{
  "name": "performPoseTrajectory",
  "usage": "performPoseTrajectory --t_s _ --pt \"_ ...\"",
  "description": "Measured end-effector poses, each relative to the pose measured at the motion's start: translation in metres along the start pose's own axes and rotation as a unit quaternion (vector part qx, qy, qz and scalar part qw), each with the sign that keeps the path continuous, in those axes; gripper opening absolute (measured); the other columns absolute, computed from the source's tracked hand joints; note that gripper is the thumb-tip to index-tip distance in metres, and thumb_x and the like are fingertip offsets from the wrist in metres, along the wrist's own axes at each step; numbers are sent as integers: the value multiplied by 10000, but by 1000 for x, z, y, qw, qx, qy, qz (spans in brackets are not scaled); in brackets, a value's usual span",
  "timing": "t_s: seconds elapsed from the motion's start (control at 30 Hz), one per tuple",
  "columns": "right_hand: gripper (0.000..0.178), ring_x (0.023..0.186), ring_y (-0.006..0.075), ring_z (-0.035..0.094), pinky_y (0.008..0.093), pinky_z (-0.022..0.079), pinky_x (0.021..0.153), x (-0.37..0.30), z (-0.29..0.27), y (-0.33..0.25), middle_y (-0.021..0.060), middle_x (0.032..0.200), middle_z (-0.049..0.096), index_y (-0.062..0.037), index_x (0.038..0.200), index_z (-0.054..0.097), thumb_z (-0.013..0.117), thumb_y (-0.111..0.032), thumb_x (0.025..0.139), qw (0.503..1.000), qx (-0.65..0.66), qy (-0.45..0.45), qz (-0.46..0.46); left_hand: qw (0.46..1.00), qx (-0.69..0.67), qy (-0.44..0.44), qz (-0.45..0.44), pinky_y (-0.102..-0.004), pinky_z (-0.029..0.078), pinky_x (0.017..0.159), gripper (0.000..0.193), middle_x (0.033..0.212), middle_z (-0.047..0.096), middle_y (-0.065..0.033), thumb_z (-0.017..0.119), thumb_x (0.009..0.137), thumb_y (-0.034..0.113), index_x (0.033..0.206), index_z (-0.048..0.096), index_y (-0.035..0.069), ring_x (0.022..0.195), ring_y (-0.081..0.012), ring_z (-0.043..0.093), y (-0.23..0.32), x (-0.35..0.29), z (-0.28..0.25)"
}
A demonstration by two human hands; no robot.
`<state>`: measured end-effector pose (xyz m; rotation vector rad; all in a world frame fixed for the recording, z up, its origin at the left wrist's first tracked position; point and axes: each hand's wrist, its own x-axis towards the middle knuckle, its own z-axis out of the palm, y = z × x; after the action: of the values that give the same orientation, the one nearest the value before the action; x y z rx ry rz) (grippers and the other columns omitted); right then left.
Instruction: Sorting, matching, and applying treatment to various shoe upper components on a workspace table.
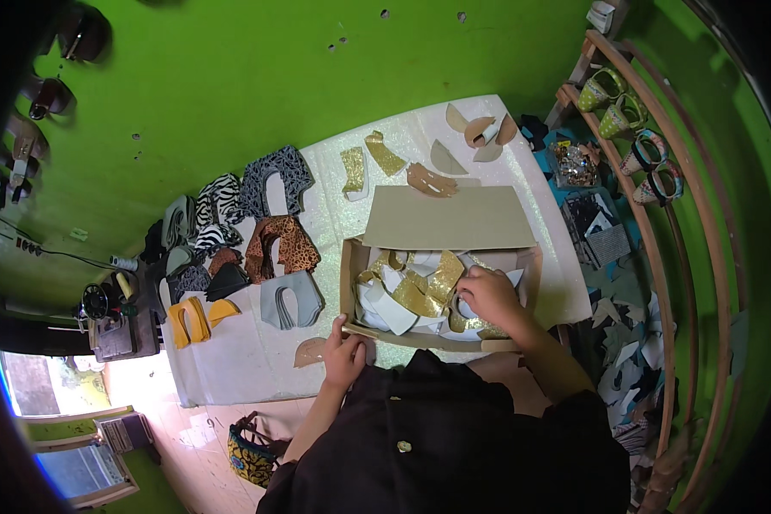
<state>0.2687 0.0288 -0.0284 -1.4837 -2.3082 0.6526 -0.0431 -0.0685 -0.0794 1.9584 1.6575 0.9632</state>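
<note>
An open cardboard box (pixel 348 287) stands on the white table in front of me, its flap (pixel 450 218) folded back on the far side. Inside lies a loose heap of cut shoe-upper-like pieces, gold glitter (pixel 444 276) on one face and white (pixel 391 313) on the other. My left hand (pixel 343 355) grips the box at its near left corner. Down among the gold pieces, toward the right side of the box, is my right hand (pixel 492 297). Its fingers are curled together, and what they pinch is hidden.
Stacks of cut pieces sit left: leopard print (pixel 288 242), zebra print (pixel 220 199), grey (pixel 291 300) and yellow (pixel 188 323). Beyond the box lie gold cutouts (pixel 385 154) and brown ones (pixel 431 181). A wooden rack (pixel 660 257) with small shoes (pixel 623 116) stands right, beside scraps (pixel 615 368).
</note>
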Motion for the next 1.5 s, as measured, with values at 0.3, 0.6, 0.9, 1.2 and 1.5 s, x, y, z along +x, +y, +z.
performPoseTrajectory --t_s 0.3,0.6,0.9,1.2,1.5 --pt "118 556 82 501 242 396 511 6 -55 -19 20 630 538 1 756 556 607 -105 769 910 378 -63 160 989 41 130 57 -365 396 837 181 1103 550 -158 590 690 -27 849 621 53 954 -281 515 29 12 -21" --pt "146 565 24 495 180 382 490 12 -58 -52 -36 654 558 -62 757 559 620 -165 841 873 462 -74 135 977 -161 -54 126 -399 390 912 446 1097 543 -181 672 760 172 1148 513 21 1052 -340 500 100 70 -26" --pt "111 669 14 478 176 369 604 12 -57 -75 -54 711 532 -52 738 550 588 -86 837 835 540 -62 89 937 -304 -173 15 -305 399 911 506 1070 572 -117 658 814 160 1260 469 13 1022 -181 531 95 97 -6" --pt "111 689 25 474 188 360 634 2 -60 -50 -49 709 532 -62 695 536 582 -72 796 826 554 55 90 954 -277 -108 29 -292 426 776 173 898 599 -106 627 833 129 945 649 0 863 -216 569 86 97 -11" --pt "86 693 41 505 194 380 665 -14 -80 -33 -16 731 567 -54 725 538 556 -52 809 767 622 129 95 987 33 -37 151 -384 295 926 481 1146 524 -101 538 619 -46 1011 675 197 1086 -294 457 83 83 -42"
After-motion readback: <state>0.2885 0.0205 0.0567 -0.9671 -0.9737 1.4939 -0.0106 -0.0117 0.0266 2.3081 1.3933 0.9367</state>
